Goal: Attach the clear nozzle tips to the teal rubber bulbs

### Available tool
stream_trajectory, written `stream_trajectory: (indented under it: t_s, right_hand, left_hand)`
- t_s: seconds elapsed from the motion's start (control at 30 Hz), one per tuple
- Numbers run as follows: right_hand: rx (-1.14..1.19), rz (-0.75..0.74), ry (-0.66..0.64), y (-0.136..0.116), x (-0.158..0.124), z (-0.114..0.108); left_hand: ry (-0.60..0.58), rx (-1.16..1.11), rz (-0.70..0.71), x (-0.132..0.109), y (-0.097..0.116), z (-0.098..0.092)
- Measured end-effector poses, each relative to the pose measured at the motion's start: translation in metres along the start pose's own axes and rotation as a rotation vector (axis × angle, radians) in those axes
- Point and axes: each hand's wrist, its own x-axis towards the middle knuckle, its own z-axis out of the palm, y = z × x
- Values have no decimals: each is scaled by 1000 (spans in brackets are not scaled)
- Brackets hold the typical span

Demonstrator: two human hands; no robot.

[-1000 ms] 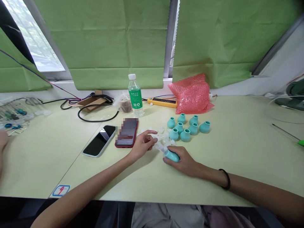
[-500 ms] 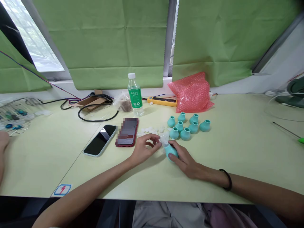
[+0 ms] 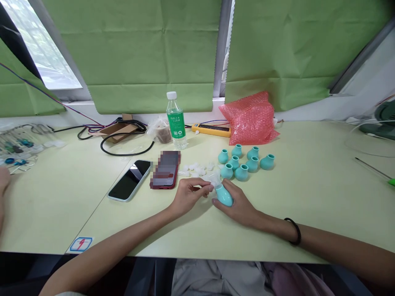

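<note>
My right hand [image 3: 239, 204] is wrapped round a turquoise rubber bulb [image 3: 224, 195], whose neck points up and left toward my other hand. The fingers of my left hand [image 3: 191, 195] are pinched together close to that neck; what they hold is too small to make out. Just beyond the fingertips lies a crumpled piece of clear plastic [image 3: 212, 177], partly hiding the bulb's mouth. Small white translucent pieces [image 3: 197, 169] are scattered behind my left hand. Several more turquoise bulbs [image 3: 241, 172] stand grouped beyond my right hand, most with their open mouths up.
Two phones lie left of my hands, one pale-edged [image 3: 129, 181], one red-cased [image 3: 166, 170]. Behind stand a water bottle [image 3: 176, 123], a yellow multimeter-like device [image 3: 211, 130] and a pink bubble-wrap bag [image 3: 251, 121]. Black cable [image 3: 123, 154] curls at left. Another person's hand [image 3: 3, 181] shows at the left edge.
The held bulb has tilted, so its rounded body shows more and its neck is less visible. My left fingertips have shifted slightly right, closer to the neck, and pinched together.
</note>
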Motion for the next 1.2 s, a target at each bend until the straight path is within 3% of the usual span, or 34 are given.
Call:
stream_trajectory:
  t_s: [0.1,0.23,0.4,0.77,0.83,0.93,1.1,1.2]
  right_hand:
    - [-13,9,4,0,0,1]
    - [-11,10,25,2,0,3]
    - [21,47,16,2,-1,3]
    - [22,54,-17,2,-3,3]
    - [20,62,-20,2,-3,3]
    - [51,57,-13,2,-2,3]
    - [173,47,38,2,0,1]
    - [235,31,56,1,0,-1]
  left_hand:
    - [5,159,108,-1,0,0]
    - [108,473,424,-2,-3,1]
    - [175,629,651,-2,-9,-1]
    - [137,983,785,-1,-12,-5]
    - [100,1028,742,-2,-11,-5]
    - [42,902,542,-3,-7,-3]
    - [-169,194,33,1,8,-3]
    - [-335,-249,-148,4,15,-5]
